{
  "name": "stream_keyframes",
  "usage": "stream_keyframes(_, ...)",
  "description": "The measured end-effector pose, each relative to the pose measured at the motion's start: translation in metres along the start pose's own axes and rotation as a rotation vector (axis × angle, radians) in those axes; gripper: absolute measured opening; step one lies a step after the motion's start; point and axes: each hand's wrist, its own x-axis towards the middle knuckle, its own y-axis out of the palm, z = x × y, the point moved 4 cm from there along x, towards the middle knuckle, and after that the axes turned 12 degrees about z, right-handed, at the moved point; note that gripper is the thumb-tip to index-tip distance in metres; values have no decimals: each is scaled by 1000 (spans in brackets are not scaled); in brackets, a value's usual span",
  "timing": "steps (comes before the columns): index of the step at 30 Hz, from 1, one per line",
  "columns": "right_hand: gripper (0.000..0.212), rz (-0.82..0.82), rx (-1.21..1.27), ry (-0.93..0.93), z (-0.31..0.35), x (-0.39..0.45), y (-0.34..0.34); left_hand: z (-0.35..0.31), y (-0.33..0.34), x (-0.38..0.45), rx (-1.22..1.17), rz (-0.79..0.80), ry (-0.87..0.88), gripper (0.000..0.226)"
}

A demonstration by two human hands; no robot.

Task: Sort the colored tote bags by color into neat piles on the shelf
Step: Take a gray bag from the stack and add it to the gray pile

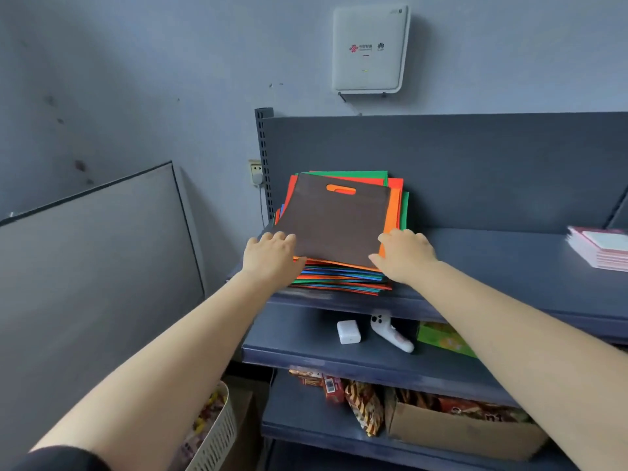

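Head view: brown tote bag (334, 220) atop the mixed-colour stack (343, 278) on the top shelf (492, 253), flanked by left hand (270, 258) and right hand (406, 254), apart at its near corners, fingers resting on it.

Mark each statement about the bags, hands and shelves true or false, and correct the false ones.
1. A brown bag tops the stack. True.
2. The bags are already sorted by color. False: one mixed stack.
3. Both hands are at the stack's front corners. True: left hand, right hand.
4. The top shelf holds only bags. False: pink booklets lie at its right.
5. A white charger sits one shelf down. True.
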Motion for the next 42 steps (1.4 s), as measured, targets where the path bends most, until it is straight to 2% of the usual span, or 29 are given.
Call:
stream_keyframes(9,56,85,339,227,-26,71,33,-7,40,88,-190,55,181,47)
stream_keyframes(12,46,68,537,291,-31,86,38,-12,43,97,-249,48,232,49)
stream_keyframes(16,44,42,805,368,-39,97,40,-18,41,103,-246,55,335,52)
stream_keyframes(18,29,11,929,397,-43,99,42,-21,40,105,-234,58,372,53)
stream_keyframes(20,34,-35,1023,437,-48,99,44,-25,38,105,-212,62,412,52)
stream_keyframes(23,38,-57,1112,490,-56,97,46,-31,36,103,-193,53,470,51)
stream_keyframes(26,27,-52,1151,518,-65,94,52,-37,34,103,-202,49,526,50)
stream_keyframes(31,24,-89,1151,533,-80,83,56,-52,31,98,-192,80,618,48)
stream_keyframes(32,19,-98,1088,519,-82,80,53,-52,30,98,-216,89,618,47)
stream_keyframes(35,35,-163,914,511,-89,70,45,-37,28,105,-327,37,539,41)
stream_keyframes(39,11,-391,927,465,-102,56,34,-2,31,116,-383,-56,224,40)
stream_keyframes(42,22,-539,1009,468,-111,42,29,18,39,124,-386,58,10,56)
